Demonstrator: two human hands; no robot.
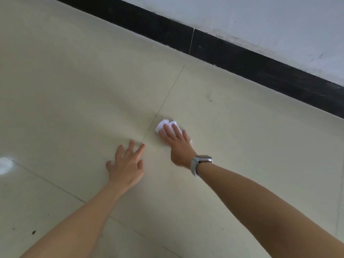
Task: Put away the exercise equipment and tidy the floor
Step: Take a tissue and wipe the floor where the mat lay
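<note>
Wipe: the small white crumpled paper tissue (166, 125) lies on the pale cream glossy tiled floor (78, 86), just right of a thin dark grout line (163, 105) that runs away from me toward the wall.
Where it sits: I see it under the fingers of my right hand (176, 144), with only its far edge showing beyond the fingertips.
Right hand: flat, fingers straight and a little spread, pressing the tissue down on the tile; I would call it wide, pinning the tissue without gripping it.
Left hand: my left hand (126, 164) is also wide, fingers splayed, palm on the floor just left of the grout line, holding nothing; it looks like a brace.
Key relation: the tissue is ahead of both hands, and the right one is already on it while the left sits nearer me and to the side, close but apart. The wad has no clear long axis that I can tell.
Step, as I judge it: wiping the floor; no exercise equipment is in view.
Next move, my guess: the right hand does the sweeping, and the grout line is the nearest boundary to cross.
Wrist: a silver watch on a pale grey band (200, 162) on the right arm.
Beyond: a black skirting band (242, 58) under a white scuffed wall (260, 21).
Marks: small dark specks (33, 232) on the near left tile.
</note>
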